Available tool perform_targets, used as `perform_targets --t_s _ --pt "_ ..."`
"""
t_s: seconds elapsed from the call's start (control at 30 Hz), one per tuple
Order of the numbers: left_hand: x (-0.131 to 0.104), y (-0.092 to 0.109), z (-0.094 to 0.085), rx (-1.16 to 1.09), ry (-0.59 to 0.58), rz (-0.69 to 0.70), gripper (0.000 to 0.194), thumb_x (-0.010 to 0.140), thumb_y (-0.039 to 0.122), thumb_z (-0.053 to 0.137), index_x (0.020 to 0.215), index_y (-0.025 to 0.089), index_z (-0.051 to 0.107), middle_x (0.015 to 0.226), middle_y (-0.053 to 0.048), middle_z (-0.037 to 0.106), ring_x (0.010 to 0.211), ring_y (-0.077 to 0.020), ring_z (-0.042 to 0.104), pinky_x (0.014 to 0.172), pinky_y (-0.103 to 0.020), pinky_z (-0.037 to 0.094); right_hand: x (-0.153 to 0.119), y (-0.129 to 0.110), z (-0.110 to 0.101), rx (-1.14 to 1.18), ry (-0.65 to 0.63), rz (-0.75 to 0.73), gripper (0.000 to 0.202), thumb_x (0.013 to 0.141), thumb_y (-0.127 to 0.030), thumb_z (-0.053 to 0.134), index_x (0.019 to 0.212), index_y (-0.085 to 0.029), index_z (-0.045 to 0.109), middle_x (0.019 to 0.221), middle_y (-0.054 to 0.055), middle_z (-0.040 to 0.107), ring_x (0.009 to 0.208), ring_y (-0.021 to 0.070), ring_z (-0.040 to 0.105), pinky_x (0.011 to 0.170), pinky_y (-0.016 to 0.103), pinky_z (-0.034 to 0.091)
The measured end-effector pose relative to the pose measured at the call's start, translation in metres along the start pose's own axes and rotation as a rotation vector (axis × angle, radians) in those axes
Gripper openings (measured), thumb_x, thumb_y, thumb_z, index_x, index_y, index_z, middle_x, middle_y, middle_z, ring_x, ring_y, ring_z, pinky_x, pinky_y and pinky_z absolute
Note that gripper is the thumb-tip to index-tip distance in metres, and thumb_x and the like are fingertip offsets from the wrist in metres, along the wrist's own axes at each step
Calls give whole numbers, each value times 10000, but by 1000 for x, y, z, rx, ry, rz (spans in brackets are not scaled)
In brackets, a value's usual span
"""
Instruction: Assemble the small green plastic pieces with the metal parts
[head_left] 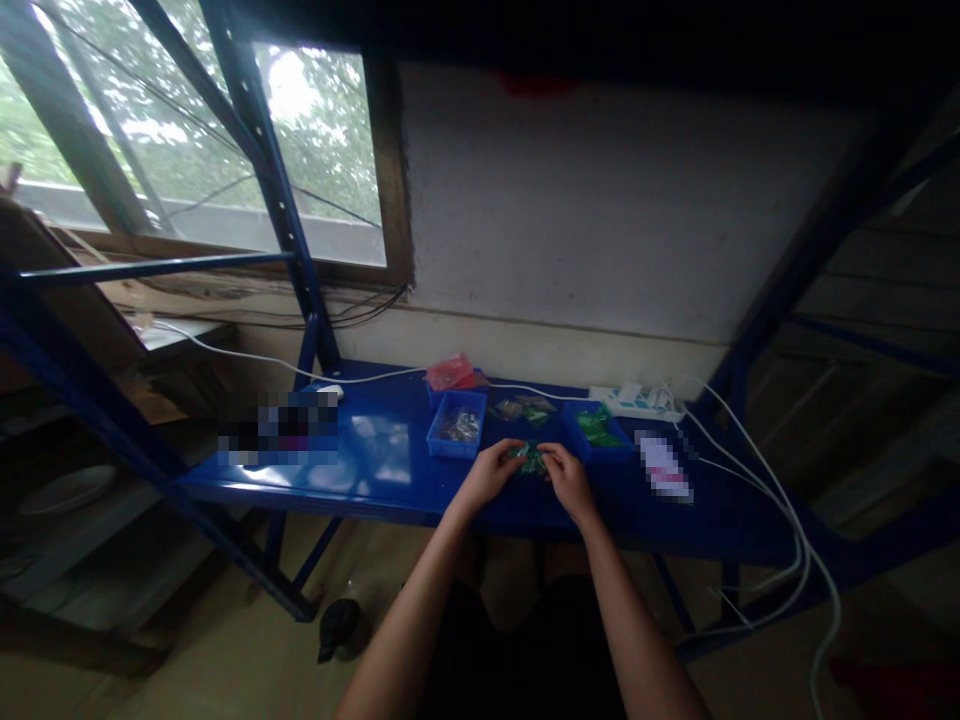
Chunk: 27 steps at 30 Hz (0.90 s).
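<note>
Pinching a small green bundle (532,459) between them, the left hand (496,472) and right hand (570,484) are close together, thumbs and fingertips at its two sides. It's right over the near part of the blue bench (397,492), but it's honestly too small to tell exactly what it is, or whether it touches the surface.

Just past the hands there's a loose scatter of little packets (526,408), some greenish. Beyond the left hand and off to its left, a blue tray (453,449) has small silvery pieces (460,424) in it, and right behind that sits a red plastic bag (451,372) on another blue container (435,397). Over beyond the right hand, a second blue tray (609,455) holds bright green packets (598,427). Further past that one you've got a white power strip (637,403) with cables, plus a pixelated pale item (664,466) well to the right of the right hand.
</note>
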<state>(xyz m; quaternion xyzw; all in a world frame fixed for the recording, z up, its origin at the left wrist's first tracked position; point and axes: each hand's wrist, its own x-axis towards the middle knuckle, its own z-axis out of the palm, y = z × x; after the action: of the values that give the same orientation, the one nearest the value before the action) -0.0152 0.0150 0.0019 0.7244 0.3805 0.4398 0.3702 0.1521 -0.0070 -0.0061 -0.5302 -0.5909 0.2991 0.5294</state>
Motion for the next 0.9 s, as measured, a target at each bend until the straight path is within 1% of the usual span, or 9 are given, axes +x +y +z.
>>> perform_targets --t_s 0.1,0.2,0.33,0.43,0.53,0.6,0.67,0.77,0.9 --pt "0 -2 1 -9 -47 4 363 743 364 644 1043 159 637 713 7 601 627 -138 520 593 -236 412 -1 1 -1 -43 26 -18 276 780 -354 464 911 -200 651 722 25 660 585 168 599 522 262 472" --pt "0 -4 1 -5 -57 3 352 736 317 656 1050 161 630 759 -2 612 665 -142 537 623 -241 427 -1 1 -1 -42 30 -24 275 783 -350 465 916 -195 649 718 23 652 576 162 588 521 260 467" --pt "1 -5 2 -30 9 -35 465 718 222 657 1170 178 558 714 25 559 643 -127 524 617 -231 430 -1 2 1 11 13 -1 266 754 -352 521 938 -187 619 687 16 645 586 165 595 517 255 467" --pt "2 -6 3 -103 69 -97 543 689 164 661 1208 184 499 727 38 535 636 -109 521 617 -217 428 1 2 3 58 29 34 341 716 -342 572 1019 -184 574 626 -15 615 566 160 586 506 250 463" --pt "3 -6 3 -116 70 -119 423 701 173 651 1108 161 537 712 34 532 637 -110 518 603 -211 410 2 2 3 94 35 65 397 707 -333 582 1074 -184 556 614 -25 602 565 158 583 503 248 464" --pt "3 -5 2 -65 39 -101 268 724 216 638 976 146 579 674 32 525 618 -113 494 580 -212 384 2 2 2 101 14 74 344 708 -343 579 1012 -182 587 659 0 627 604 168 602 509 249 467" --pt "2 -4 1 -12 14 -73 176 748 270 619 866 145 585 648 32 512 599 -112 462 558 -215 353 1 1 1 97 -2 74 289 708 -357 577 936 -183 610 698 23 647 635 180 616 516 252 467" --pt "1 -2 -1 17 -3 -44 174 770 319 591 805 150 565 636 34 496 595 -110 438 546 -213 325 1 0 0 89 -2 66 264 710 -366 576 903 -191 618 707 28 654 642 187 618 517 256 467" --pt "0 1 -2 60 1 -54 199 774 330 573 706 150 521 596 41 462 570 -102 407 528 -217 289 0 -1 0 76 -7 44 255 718 -379 574 887 -193 617 733 36 668 665 194 627 520 256 466"
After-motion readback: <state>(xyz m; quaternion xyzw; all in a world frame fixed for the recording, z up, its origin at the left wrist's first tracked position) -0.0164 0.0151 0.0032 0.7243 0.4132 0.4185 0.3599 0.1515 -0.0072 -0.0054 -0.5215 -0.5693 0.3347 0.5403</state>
